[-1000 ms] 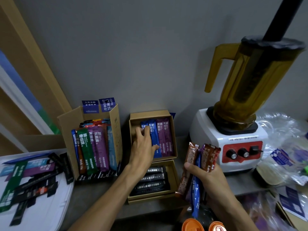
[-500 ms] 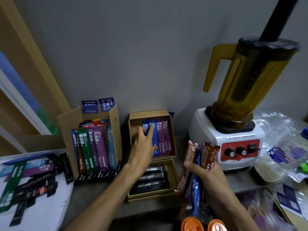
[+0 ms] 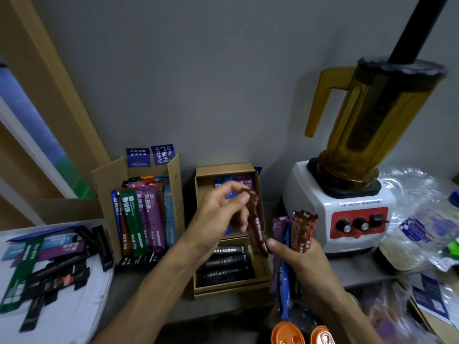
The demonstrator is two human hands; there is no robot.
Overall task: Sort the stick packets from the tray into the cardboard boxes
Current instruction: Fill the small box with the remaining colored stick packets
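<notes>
Grey worktop: our left hand (image 3: 218, 214) has left centre box (image 3: 258, 194), now pinches brown packet (image 3: 257, 227) from right-hand (image 3: 298, 256) clenched bundle (image 3: 300, 229); next sort begins.

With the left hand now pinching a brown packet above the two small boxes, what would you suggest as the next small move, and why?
Probably pull the brown packet fully free of the bundle in the right hand. The left hand grips its top end, but its lower end sits against the right thumb. Which box takes brown is unclear: the upper box shows blue and purple, the lower box black.
</notes>
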